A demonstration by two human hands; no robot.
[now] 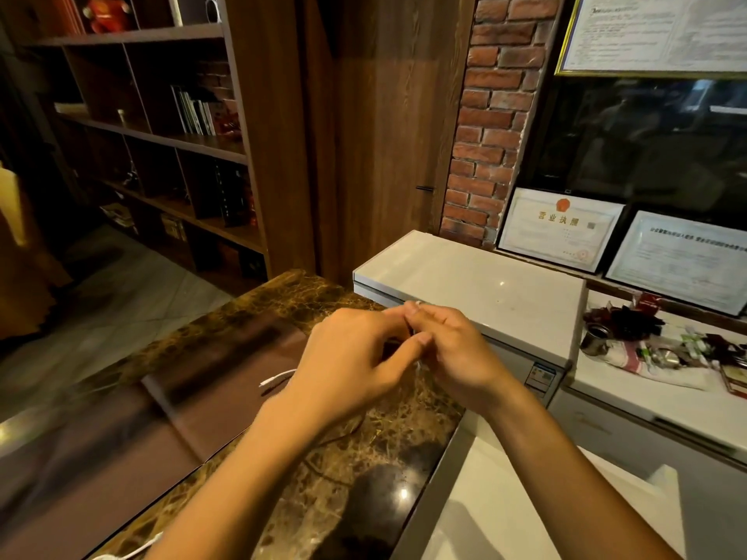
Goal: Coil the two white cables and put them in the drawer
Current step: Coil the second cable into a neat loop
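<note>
- A brown marble counter [283, 305] serves as the workbench, with a white chest freezer [477, 293] just beyond it; no drawer is in view.
- The left hand [355, 357] and right hand [452, 349] meet above the counter, fingers curled, apparently pinching a white cable [279, 377] between them to wind it.
- A second cable [139, 550] lies at the counter's near edge, not yet coiled.
</note>
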